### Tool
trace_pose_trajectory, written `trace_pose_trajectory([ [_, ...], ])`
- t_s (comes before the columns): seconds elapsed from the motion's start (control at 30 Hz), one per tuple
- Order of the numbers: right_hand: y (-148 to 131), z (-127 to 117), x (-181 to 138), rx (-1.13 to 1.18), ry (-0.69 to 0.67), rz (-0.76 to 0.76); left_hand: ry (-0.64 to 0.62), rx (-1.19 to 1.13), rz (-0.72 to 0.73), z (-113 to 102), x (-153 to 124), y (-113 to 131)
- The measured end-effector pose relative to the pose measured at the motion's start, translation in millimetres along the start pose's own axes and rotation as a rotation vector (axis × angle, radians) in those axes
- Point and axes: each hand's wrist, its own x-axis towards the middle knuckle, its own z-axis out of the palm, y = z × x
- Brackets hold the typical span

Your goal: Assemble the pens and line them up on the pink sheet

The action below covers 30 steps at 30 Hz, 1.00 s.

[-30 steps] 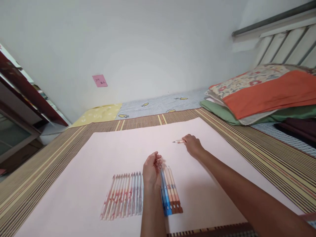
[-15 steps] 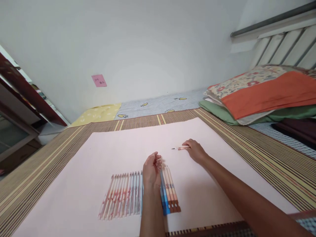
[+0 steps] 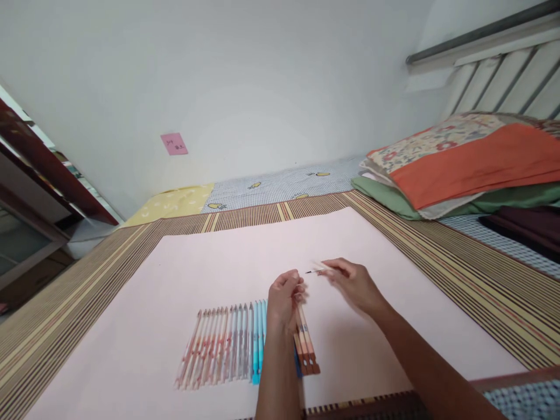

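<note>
My right hand (image 3: pixel 352 284) pinches a slim pale pen (image 3: pixel 318 269), its dark tip pointing left toward my other hand. My left hand (image 3: pixel 286 293) is closed, thumb against curled fingers, just left of that tip. Whatever it may hold is too small or hidden to make out. Under and beside my left forearm lies a row of pens, side by side. Pens with a pinkish pattern (image 3: pixel 203 350) are at the left, bright blue pens (image 3: pixel 257 344) in the middle, and peach pens with brown ends (image 3: pixel 307 344) at the right. My left arm hides part of the row.
A large pale pink sheet (image 3: pixel 210 262) lies under the pens, on a striped mat (image 3: pixel 140 256). Folded bedding (image 3: pixel 472 163) is stacked at the right, below a radiator (image 3: pixel 499 81). A pink note (image 3: pixel 174 144) is stuck to the wall.
My left hand has moved right and slightly up, uncovering the blue pens and covering more of the row's right side. The pen in my right hand has dropped slightly, nearer my left fingers.
</note>
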Motion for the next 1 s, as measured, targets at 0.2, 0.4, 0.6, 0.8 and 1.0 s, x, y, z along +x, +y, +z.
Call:
trace_pose_trajectory([
  [0.2,-40,32,-6,0.078,-0.274,-0.032,-0.004,-0.154,0.01,3,-1,0],
  [0.4,5,0,33,-0.442,-0.033,-0.042,0.112,-0.592,-0.138,-4,2,19],
  [0.6,17,-17,68,-0.827,-0.288,-0.056,0.122,-0.523,-0.127,-1,0,13],
  [0.8,13,-11,88,-1.014,-0.461,-0.097,0.135,-0.486,-0.115,-3,2,9],
  [1.0,13,-5,93,-1.028,-0.487,-0.118,0.138,-0.385,-0.004,-3,3,4],
])
